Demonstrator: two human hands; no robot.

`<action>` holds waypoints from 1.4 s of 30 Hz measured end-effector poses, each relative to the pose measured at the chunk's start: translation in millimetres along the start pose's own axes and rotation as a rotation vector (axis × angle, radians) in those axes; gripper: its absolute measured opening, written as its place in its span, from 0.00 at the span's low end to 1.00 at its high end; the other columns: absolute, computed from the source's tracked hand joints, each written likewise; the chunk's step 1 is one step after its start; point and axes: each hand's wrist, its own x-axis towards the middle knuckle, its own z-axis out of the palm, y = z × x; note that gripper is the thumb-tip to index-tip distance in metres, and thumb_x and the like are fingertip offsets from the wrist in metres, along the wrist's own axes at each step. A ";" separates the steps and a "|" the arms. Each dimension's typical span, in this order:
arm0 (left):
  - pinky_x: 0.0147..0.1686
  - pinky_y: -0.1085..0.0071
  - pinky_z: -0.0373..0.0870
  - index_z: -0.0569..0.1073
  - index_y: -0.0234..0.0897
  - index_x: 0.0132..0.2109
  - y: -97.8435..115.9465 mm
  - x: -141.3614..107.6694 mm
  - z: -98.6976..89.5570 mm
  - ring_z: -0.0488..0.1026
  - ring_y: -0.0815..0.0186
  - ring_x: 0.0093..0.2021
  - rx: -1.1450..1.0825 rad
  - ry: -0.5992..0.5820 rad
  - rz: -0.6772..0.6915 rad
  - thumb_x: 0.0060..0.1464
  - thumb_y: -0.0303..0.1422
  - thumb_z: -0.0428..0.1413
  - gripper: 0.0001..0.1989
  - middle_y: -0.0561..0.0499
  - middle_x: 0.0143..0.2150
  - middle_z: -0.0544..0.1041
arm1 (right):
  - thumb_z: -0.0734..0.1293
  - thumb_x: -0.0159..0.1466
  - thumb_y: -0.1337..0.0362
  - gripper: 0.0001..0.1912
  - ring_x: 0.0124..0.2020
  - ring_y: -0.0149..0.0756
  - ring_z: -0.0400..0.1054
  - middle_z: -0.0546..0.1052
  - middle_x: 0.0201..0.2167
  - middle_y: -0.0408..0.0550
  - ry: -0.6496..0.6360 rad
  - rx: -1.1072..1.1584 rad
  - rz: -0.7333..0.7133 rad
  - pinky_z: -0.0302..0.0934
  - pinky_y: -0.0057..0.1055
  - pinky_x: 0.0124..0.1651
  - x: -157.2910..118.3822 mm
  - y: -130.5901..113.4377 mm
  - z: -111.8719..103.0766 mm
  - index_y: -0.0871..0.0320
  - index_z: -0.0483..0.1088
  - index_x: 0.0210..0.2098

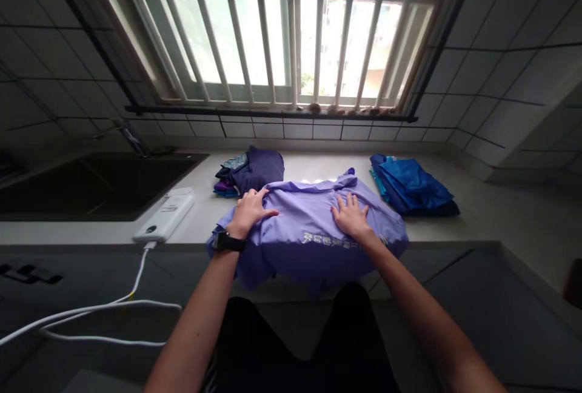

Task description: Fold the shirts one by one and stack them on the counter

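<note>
Across the lavender cloth [309, 211], both hands lie flat. The left [250, 210] and right [351, 216] have fingers spread.

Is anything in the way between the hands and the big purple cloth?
Nothing I can see: the left hand and right hand both lie on the purple cloth. The dark clothes and blue clothes are beside it, not between.

The counter [482, 214] carries lavender cloth [304, 214], purple fabrics [261, 171], blue fabrics [413, 184] and a white device [166, 217].
</note>
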 end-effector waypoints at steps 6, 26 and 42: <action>0.52 0.62 0.69 0.77 0.41 0.55 8.4 -18.2 -12.1 0.78 0.48 0.56 -0.040 -0.081 0.064 0.58 0.42 0.63 0.20 0.42 0.53 0.83 | 0.46 0.77 0.51 0.35 0.80 0.59 0.35 0.42 0.80 0.57 0.003 -0.027 -0.124 0.43 0.73 0.71 4.7 10.3 5.4 0.58 0.47 0.78; 0.67 0.51 0.63 0.69 0.41 0.71 41.5 -46.5 37.1 0.64 0.47 0.71 -0.021 0.002 0.202 0.71 0.43 0.46 0.27 0.38 0.73 0.65 | 0.54 0.76 0.53 0.31 0.79 0.52 0.40 0.50 0.79 0.51 0.042 0.041 -0.404 0.43 0.67 0.74 35.0 27.3 1.4 0.54 0.56 0.76; 0.67 0.51 0.62 0.70 0.43 0.70 39.0 -40.9 37.7 0.65 0.48 0.70 -0.042 0.005 0.173 0.69 0.45 0.47 0.27 0.39 0.73 0.66 | 0.67 0.69 0.52 0.20 0.55 0.50 0.75 0.81 0.51 0.62 0.078 0.081 0.308 0.65 0.35 0.52 -28.1 115.0 -27.8 0.60 0.79 0.49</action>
